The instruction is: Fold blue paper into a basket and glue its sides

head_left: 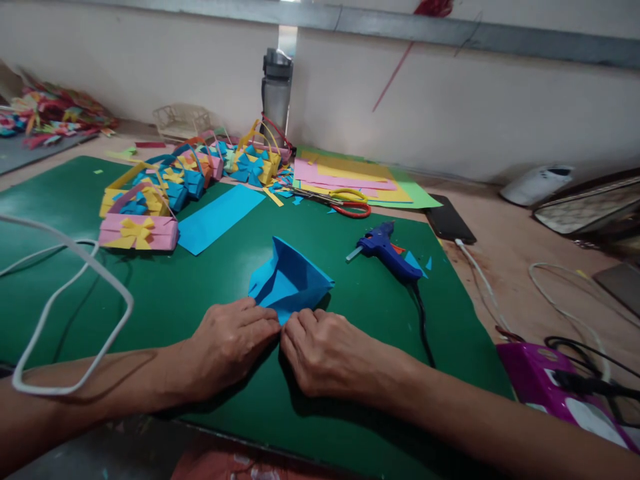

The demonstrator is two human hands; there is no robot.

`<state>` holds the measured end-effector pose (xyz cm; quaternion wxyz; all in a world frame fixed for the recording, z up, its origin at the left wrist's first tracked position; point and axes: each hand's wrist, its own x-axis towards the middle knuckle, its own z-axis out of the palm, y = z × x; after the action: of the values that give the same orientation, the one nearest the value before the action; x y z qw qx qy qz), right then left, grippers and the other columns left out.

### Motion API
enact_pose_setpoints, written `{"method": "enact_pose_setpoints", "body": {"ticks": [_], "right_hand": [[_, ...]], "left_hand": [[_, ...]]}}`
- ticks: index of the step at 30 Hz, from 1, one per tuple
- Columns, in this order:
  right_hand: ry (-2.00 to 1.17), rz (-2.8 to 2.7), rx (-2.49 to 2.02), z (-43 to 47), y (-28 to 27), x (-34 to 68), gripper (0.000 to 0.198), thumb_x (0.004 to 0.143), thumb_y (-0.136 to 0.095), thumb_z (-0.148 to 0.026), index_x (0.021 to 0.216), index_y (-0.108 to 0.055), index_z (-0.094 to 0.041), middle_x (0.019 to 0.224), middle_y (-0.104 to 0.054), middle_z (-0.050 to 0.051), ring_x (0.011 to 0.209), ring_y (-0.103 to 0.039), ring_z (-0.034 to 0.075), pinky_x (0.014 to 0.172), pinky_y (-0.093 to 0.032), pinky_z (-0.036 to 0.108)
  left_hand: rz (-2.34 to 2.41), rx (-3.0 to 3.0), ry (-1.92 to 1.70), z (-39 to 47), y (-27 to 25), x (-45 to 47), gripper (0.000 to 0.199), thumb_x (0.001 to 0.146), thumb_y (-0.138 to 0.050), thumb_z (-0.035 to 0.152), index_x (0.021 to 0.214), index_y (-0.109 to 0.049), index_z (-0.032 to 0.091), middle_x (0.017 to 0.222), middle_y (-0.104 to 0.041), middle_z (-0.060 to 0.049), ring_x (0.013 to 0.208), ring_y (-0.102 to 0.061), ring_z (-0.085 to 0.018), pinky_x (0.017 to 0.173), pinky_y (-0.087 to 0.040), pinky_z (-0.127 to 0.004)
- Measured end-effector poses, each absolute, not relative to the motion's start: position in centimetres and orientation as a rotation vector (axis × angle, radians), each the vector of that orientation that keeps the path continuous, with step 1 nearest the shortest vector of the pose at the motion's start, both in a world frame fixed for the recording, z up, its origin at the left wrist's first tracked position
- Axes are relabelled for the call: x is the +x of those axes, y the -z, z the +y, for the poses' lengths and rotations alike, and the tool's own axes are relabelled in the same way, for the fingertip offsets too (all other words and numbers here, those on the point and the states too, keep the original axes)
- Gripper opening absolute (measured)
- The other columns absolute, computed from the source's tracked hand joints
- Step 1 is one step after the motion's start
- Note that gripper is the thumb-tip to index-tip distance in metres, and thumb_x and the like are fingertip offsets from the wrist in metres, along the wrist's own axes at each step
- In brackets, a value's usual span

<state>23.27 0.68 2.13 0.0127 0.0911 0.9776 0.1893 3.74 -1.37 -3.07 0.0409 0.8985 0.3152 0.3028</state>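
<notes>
A partly folded blue paper box (300,283) lies on the green mat, its far side raised and pointed at the corners. My left hand (235,337) pinches its near edge from the left, fingers closed on the paper. Right beside it, my right hand (320,350) grips the same near edge, also closed. The two hands almost touch at the fingertips. Their fingers cover the part of the paper they hold. To the right rests a blue glue gun (387,250), its nozzle end pointing away and a glue stick poking out of its back.
Several small paper baskets with bows, among them a pink basket (137,232), stand at the back left. A blue paper strip (223,219), scissors (345,202) and coloured sheets (350,177) lie behind. A white cable (75,280) loops over my left forearm. A purple power strip (545,373) sits right.
</notes>
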Motion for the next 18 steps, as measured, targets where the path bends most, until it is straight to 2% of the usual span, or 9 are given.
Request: {"method": "enact_pose_setpoints", "body": {"ticks": [4,8,11,18], "right_hand": [[-0.326,3.09,0.49,1.4,-1.7,23.7,0.012,0.083,-0.045,-0.009,0.078,-0.054,-0.015,0.071,-0.055,0.007,0.063,-0.05,0.019,0.042,-0.022,0.029],[-0.053,3.148,0.719,1.8,-0.7,24.1,0.013,0.084,-0.046,-0.01,0.076,-0.055,-0.016,0.076,-0.056,0.006,0.066,-0.049,0.018,0.046,-0.025,0.029],[0.091,3.174,0.899,1.4,-0.1,24.3,0.015,0.085,-0.048,-0.012,0.074,-0.056,-0.017,0.071,-0.055,0.003,0.063,-0.046,0.015,0.049,-0.025,0.028],[0.474,3.027,1.274,0.9,-0.5,23.9,0.023,0.087,-0.049,-0.018,0.066,-0.057,-0.017,0.059,-0.048,-0.003,0.049,-0.033,0.009,0.048,-0.018,0.027]], "left_hand": [[1.026,2.773,-0.944,-1.3,3.0,4.3,0.015,0.091,-0.046,0.015,0.086,-0.06,0.015,0.082,-0.066,-0.004,0.068,-0.058,-0.015,0.059,-0.045,-0.027],[1.121,2.788,-0.848,-1.3,2.8,4.9,0.025,0.092,-0.041,0.015,0.075,-0.06,0.015,0.079,-0.064,-0.005,0.066,-0.058,-0.015,0.053,-0.043,-0.024],[1.133,2.789,-0.812,-1.2,2.7,5.1,0.029,0.093,-0.038,0.014,0.072,-0.058,0.015,0.079,-0.064,-0.006,0.065,-0.058,-0.015,0.051,-0.043,-0.024],[1.169,2.74,-0.858,-1.3,3.0,5.1,0.021,0.091,-0.042,0.015,0.08,-0.06,0.015,0.081,-0.063,-0.006,0.071,-0.06,-0.015,0.057,-0.047,-0.023]]}}
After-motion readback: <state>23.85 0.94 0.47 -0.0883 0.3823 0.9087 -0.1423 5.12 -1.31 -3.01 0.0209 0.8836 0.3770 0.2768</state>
